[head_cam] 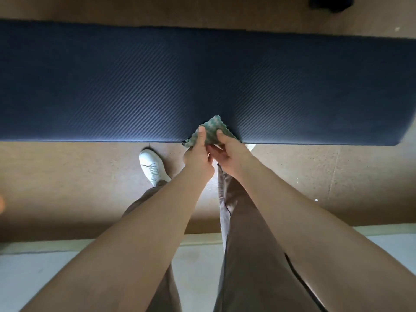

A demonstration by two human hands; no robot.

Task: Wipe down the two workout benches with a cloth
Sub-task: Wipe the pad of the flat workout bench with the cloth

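A long dark blue padded bench (pixel 135 86) with a ribbed surface runs across the view from left to right. A small green checked cloth (pixel 212 129) is held over the bench's near edge, near its middle. My left hand (pixel 198 154) pinches the cloth's left side, thumb on top. My right hand (pixel 227 152) grips its right side. Both hands touch each other below the cloth. Only one bench is in view.
Brown speckled floor (pixel 67 176) lies between me and the bench. My white shoe (pixel 153 166) stands just short of the bench's near edge. A pale strip of floor (pixel 33 278) runs under my legs. A dark object (pixel 331 3) sits at the top right.
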